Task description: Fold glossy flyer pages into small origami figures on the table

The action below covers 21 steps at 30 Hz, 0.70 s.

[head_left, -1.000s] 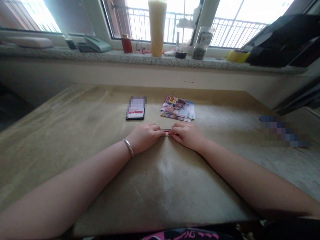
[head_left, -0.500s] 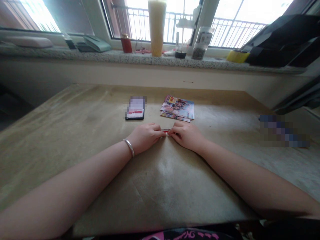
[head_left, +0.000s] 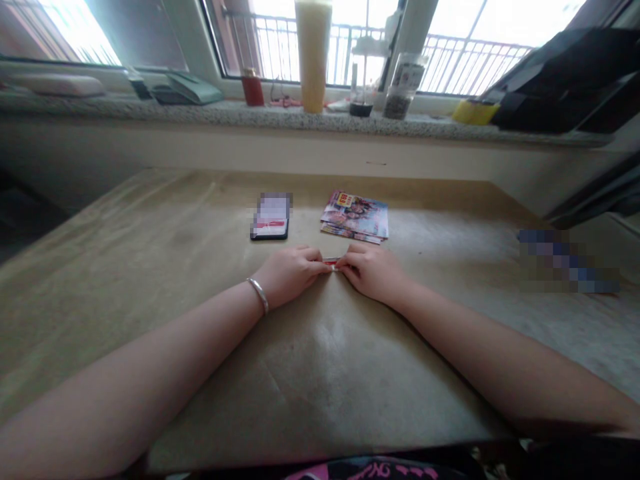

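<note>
My left hand [head_left: 290, 272], with a silver bracelet on its wrist, and my right hand [head_left: 373, 270] rest side by side on the tan table [head_left: 150, 267]. Their fingers are curled and pinch a small flat red-and-white thing [head_left: 332, 262] between them, most of it hidden by the fingertips. Just beyond the hands lies a small stack of colourful cards [head_left: 356, 217]. A dark phone [head_left: 271, 217] lies left of the stack.
A stone windowsill [head_left: 280, 117] runs along the back with a tall yellowish container [head_left: 313, 53], a red jar [head_left: 253, 88], bottles and a yellow object [head_left: 473, 112]. A black device [head_left: 560, 80] sits at the right. A blurred object [head_left: 567, 261] lies on the table's right side.
Both hands stay pinched on the small red-and-white thing; they have shifted only slightly, if at all.
</note>
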Each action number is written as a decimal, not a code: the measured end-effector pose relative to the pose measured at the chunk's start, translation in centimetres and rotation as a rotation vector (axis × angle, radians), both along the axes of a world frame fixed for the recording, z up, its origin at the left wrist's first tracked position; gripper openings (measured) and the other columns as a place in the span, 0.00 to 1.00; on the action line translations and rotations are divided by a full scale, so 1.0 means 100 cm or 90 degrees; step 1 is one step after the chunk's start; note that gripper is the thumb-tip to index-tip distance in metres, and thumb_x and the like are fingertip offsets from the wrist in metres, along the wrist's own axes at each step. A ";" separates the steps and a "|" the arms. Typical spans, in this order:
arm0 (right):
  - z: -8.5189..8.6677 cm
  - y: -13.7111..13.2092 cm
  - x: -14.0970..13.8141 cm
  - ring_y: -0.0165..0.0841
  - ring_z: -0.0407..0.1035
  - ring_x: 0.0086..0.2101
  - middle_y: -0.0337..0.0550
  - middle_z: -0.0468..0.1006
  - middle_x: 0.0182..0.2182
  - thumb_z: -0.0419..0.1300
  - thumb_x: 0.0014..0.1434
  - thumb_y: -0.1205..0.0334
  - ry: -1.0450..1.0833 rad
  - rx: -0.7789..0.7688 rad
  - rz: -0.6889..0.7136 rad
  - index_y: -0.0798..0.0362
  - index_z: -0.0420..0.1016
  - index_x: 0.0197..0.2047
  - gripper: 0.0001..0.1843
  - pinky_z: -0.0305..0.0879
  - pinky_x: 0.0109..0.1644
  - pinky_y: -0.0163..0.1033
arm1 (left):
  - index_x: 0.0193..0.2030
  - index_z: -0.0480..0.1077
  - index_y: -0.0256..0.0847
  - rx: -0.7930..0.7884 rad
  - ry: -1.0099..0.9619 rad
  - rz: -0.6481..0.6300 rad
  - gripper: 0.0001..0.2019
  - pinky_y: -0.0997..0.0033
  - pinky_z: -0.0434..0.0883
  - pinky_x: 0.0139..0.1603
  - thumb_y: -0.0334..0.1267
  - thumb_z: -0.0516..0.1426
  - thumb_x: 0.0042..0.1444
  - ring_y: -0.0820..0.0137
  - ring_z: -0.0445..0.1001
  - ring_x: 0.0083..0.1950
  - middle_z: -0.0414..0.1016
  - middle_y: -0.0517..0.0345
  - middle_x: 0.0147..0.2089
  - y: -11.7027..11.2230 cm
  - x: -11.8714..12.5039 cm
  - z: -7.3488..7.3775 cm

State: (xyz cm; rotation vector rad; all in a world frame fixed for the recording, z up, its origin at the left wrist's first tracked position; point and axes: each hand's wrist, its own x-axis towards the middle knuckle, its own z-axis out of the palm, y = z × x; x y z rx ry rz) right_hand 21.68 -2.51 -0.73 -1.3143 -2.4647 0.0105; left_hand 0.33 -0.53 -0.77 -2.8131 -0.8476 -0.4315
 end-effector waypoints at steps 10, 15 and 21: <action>-0.001 0.003 -0.002 0.31 0.69 0.32 0.41 0.76 0.32 0.58 0.57 0.62 0.104 -0.077 -0.065 0.50 0.80 0.34 0.08 0.59 0.34 0.34 | 0.44 0.76 0.46 0.021 0.020 0.002 0.10 0.74 0.66 0.33 0.34 0.53 0.62 0.72 0.70 0.34 0.74 0.58 0.36 0.000 0.001 0.001; 0.003 -0.001 -0.003 0.32 0.69 0.32 0.42 0.76 0.32 0.57 0.57 0.62 0.070 -0.046 -0.058 0.51 0.79 0.33 0.09 0.58 0.33 0.35 | 0.48 0.74 0.44 0.072 0.039 -0.060 0.11 0.74 0.67 0.33 0.34 0.52 0.63 0.72 0.70 0.36 0.75 0.56 0.39 0.000 -0.003 0.002; 0.001 -0.001 -0.004 0.32 0.69 0.31 0.41 0.76 0.31 0.57 0.57 0.61 0.068 -0.039 -0.072 0.50 0.80 0.32 0.09 0.56 0.31 0.35 | 0.47 0.74 0.46 0.067 0.025 -0.057 0.11 0.74 0.67 0.34 0.34 0.53 0.63 0.71 0.71 0.38 0.76 0.58 0.39 -0.001 -0.002 0.002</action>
